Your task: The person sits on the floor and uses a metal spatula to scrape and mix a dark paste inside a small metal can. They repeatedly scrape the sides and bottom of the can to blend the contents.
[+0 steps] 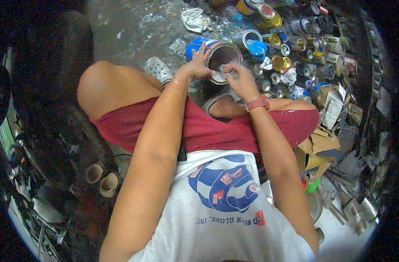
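A blue paint can (195, 48) with an open top lies tilted toward me between my bent legs. My left hand (195, 67) grips its left side, thumb at the rim and fingers over the outside. At the mouth, my right hand (238, 78) has its fingers pinched; whatever they hold is too small to make out. Pale, whitish material (219, 74) shows inside the can's lower lip. A watch with a red strap (257, 103) is on my right wrist.
Many cans (277, 62) crowd the right, among blue plastic (257, 48). Crumpled white paper (196, 20) lies beyond the blue can. Torn cardboard (317, 148) and metal tools (352, 209) are at lower right. Empty sandals (107, 183) sit at lower left.
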A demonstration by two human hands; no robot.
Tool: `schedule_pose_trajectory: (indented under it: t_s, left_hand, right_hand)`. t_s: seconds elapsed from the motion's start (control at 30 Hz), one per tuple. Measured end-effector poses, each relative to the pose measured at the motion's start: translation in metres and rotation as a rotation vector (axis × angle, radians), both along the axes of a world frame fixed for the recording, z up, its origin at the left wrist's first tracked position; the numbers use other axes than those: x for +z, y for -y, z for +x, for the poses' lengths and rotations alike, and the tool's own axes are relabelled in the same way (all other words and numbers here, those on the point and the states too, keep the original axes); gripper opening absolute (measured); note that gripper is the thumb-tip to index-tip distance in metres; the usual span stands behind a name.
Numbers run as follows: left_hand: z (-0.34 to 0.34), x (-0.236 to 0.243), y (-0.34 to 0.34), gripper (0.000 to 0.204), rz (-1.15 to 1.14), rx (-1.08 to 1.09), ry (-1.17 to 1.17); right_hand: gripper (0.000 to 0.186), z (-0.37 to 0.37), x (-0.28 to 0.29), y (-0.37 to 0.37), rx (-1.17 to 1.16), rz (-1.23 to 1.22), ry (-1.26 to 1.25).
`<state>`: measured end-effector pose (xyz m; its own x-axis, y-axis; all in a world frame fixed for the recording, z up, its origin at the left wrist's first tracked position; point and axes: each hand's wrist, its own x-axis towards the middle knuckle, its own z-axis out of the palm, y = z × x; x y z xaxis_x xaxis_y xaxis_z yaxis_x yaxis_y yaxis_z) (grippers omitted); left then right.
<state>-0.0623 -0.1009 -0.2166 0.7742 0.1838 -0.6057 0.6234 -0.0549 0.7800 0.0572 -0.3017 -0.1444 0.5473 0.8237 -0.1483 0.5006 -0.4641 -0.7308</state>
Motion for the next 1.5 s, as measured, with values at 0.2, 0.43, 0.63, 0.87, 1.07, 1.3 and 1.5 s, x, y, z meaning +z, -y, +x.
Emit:
schedule_pose_trajectory:
  t_s: [0.2,0.43,0.63,0.87,1.07,1.3,1.5]
  left_hand:
    - [0.008,0.014,0.004,0.150,-0.009,-0.071,-0.028]
    - [0.019,0.015,0.007,0.151,0.001,-0.050,-0.045]
    - [0.023,0.007,0.008,0.151,-0.028,-0.039,-0.051]
    - [0.022,0.022,0.006,0.148,-0.017,-0.030,-0.106]
    - [0.031,0.031,0.008,0.152,-0.005,-0.104,-0.067]
    - [0.020,0.009,0.006,0.153,-0.040,0.025,-0.111]
    - [0.032,0.026,0.003,0.151,-0.064,0.070,-0.155]
  right_hand:
    - [0.017,0.019,0.143,-0.021,0.007,-0.234,0.030]
    - [0.018,0.010,0.040,0.007,-0.014,-0.046,-0.004]
    - [0.022,0.013,0.038,-0.005,-0.137,-0.008,-0.045]
    - [0.021,0.009,0.130,-0.012,-0.233,-0.214,0.123]
    - [0.018,-0.004,0.006,0.001,-0.344,0.001,0.028]
    - [0.019,-0.013,0.095,-0.011,-0.086,0.043,0.145]
    - [0.022,-0.006,0.114,0.001,-0.028,-0.039,0.198]
